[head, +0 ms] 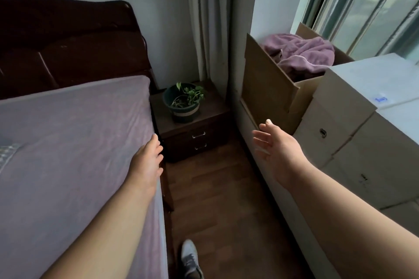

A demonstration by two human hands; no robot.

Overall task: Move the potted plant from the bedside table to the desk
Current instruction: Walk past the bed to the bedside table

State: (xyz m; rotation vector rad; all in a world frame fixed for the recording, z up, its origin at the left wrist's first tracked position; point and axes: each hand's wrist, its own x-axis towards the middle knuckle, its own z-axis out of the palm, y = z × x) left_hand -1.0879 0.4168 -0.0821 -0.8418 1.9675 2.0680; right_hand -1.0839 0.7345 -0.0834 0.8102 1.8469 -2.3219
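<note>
A small potted plant point(184, 102) with green leaves stands upright in a dark pot with a pale band, on top of a dark wooden bedside table point(210, 108) with two drawers. Both my arms reach forward toward it. My left hand point(147, 161) hovers over the bed's edge, fingers loosely apart, holding nothing. My right hand point(274, 149) is held out with the palm turned inward and fingers spread, holding nothing. Both hands are short of the plant and apart from it. No desk is in view.
A bed point(68, 154) with a purple sheet and dark headboard fills the left. Stacked cardboard boxes point(340, 133), one holding a purple towel point(301, 52), line the right under a window. A narrow wooden floor strip point(215, 199) runs between; my shoe point(190, 258) is on it.
</note>
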